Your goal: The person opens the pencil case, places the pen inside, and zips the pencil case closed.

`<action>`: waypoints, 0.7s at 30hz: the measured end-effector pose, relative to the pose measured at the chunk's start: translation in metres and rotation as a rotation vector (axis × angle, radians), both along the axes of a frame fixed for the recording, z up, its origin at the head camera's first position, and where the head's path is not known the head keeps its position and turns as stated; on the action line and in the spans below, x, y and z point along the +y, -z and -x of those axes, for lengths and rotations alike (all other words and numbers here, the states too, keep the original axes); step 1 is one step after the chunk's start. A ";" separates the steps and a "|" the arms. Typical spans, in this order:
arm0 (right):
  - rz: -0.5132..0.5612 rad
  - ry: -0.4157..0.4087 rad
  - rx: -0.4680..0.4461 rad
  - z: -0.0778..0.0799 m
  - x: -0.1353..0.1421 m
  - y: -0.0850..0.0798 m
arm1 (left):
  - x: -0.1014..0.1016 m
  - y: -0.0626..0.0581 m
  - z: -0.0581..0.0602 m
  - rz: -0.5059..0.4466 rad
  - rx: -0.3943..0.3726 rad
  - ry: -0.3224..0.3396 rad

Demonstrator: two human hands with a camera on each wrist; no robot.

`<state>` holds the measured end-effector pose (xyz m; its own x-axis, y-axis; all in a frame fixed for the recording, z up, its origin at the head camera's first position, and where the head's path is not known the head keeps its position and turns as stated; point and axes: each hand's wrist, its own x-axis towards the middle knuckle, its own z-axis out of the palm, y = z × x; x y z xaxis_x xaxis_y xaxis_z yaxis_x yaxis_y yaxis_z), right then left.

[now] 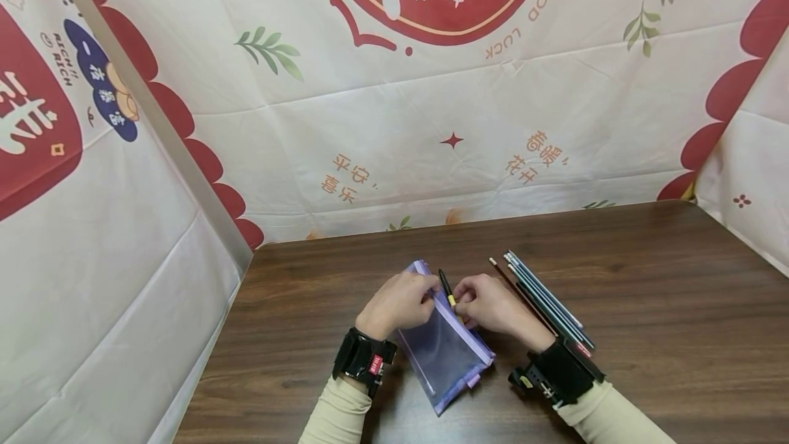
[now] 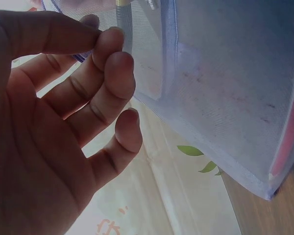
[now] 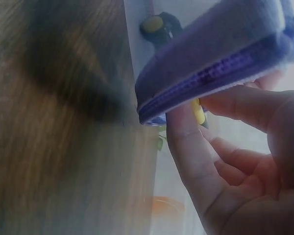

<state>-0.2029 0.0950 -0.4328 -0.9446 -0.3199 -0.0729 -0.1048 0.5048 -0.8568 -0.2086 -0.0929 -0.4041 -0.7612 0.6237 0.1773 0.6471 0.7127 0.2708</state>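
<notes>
A purple see-through zip pouch (image 1: 439, 355) lies slanted across the table between both hands. My left hand (image 1: 397, 301) pinches its upper zipper edge between thumb and fingertips; the mesh side (image 2: 220, 73) spreads beyond those fingers in the left wrist view. My right hand (image 1: 491, 303) holds a dark pen (image 1: 448, 288) with a yellow band at the pouch's opening, its dark end pointing up and away. From the right wrist, the purple zipper (image 3: 210, 76) crosses above the fingers, and the yellow part of the pen (image 3: 198, 112) shows between thumb and index finger. The pen's lower part is hidden.
Several pencils (image 1: 548, 300), mostly blue-grey with one dark reddish one, lie side by side just beyond the right wrist. A brown wood-grain table (image 1: 296, 334) carries everything. White printed cloth (image 1: 394, 101) hangs behind it and at both sides.
</notes>
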 end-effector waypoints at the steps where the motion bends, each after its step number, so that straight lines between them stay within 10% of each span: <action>1: -0.004 0.001 -0.003 0.000 0.000 0.000 | 0.000 0.000 0.000 -0.002 -0.001 0.000; 21: -0.033 -0.072 0.048 -0.001 0.000 0.002 | 0.001 0.000 -0.002 -0.003 -0.001 -0.007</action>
